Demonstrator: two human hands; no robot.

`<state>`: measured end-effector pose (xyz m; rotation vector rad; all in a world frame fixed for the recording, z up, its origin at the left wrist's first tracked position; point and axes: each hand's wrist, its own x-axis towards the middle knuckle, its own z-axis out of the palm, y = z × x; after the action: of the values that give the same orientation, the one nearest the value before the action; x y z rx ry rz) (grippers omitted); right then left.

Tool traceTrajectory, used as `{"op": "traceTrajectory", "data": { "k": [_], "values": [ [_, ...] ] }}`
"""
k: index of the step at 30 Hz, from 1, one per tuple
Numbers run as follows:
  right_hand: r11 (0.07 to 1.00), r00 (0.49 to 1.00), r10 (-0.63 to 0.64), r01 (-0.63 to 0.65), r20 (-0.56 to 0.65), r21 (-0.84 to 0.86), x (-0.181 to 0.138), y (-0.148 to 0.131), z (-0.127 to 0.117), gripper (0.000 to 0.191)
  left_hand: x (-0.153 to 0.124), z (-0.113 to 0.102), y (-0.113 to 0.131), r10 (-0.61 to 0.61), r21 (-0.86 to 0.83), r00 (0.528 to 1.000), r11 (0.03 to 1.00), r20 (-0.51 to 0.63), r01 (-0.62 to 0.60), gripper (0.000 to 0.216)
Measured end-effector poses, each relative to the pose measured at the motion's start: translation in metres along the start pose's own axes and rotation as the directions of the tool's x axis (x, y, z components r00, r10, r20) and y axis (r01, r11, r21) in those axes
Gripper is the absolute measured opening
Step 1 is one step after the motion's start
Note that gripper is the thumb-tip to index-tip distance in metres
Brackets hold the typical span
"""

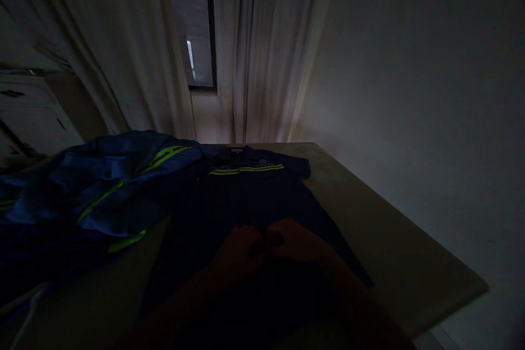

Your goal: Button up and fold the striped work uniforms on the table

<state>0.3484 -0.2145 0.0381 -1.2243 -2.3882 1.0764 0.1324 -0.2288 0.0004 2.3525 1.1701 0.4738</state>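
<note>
A dark navy short-sleeved shirt lies spread face up, its collar at the far end and yellow-green stripes across the chest. Over its lower front, near the middle, my left hand and my right hand meet almost knuckle to knuckle. The fingers of both are curled closed, apparently gripping the shirt's front edges. Deep shadow hides the fingertips and any button between them.
At left is a rumpled heap of blue clothes with yellow-green stripes. The table ends at a slanted edge near the wall. Behind hang curtains around a narrow window. A white cabinet stands far left.
</note>
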Motion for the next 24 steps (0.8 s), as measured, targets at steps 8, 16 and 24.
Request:
{"op": "traceTrajectory", "data": {
  "k": [8,16,24],
  "values": [
    [0.993,0.999,-0.02,0.014,-0.05,-0.116,0.004,0.0,0.006,0.011,0.002,-0.005,0.004,-0.1,-0.017,0.995,0.995,0.005,0.1,0.011],
    [0.996,0.985,0.038,-0.05,-0.166,-0.068,0.009,-0.004,0.018,0.01,0.002,-0.005,0.009,-0.16,0.093,0.987,0.983,-0.014,0.16,0.013],
    [0.993,0.979,0.082,-0.063,-0.185,0.104,0.014,0.004,0.012,0.01,-0.004,0.001,0.007,-0.022,0.143,0.992,0.989,-0.121,0.039,0.012]
  ]
}}
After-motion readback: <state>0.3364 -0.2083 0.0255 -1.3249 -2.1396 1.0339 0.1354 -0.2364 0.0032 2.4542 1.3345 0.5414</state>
